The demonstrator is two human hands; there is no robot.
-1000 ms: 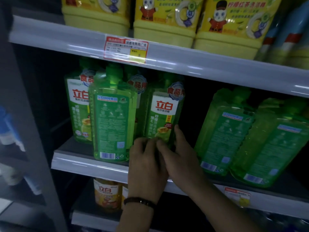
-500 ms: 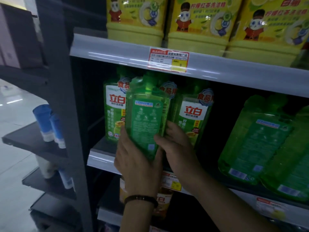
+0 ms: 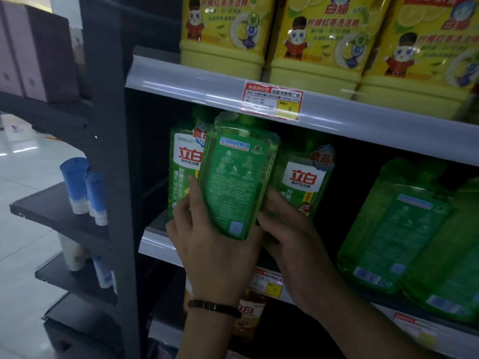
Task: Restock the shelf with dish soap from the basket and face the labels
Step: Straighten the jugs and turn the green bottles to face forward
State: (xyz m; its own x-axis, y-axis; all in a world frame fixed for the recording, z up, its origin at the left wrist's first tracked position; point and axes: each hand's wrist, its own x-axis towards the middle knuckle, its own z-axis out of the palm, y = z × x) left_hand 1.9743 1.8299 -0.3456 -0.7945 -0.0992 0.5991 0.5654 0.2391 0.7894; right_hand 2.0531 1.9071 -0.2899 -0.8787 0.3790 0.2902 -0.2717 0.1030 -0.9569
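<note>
Both hands, left hand [image 3: 215, 244] and right hand [image 3: 290, 234], grip a green soap bottle [image 3: 236, 177].

I see both bare hands clasped on one translucent green dish soap bottle [image 3: 234, 182] — my left hand [image 3: 215, 244] cups its lower left side and base, my right hand [image 3: 290, 229] presses its lower right edge. The bottle shows its back label and tilts a little. Behind it, two matching green bottles [image 3: 303, 182] face front on the white-edged middle shelf [image 3: 155, 244] — yellow dish soap jugs [image 3: 223, 40] stand on the shelf above.
</note>
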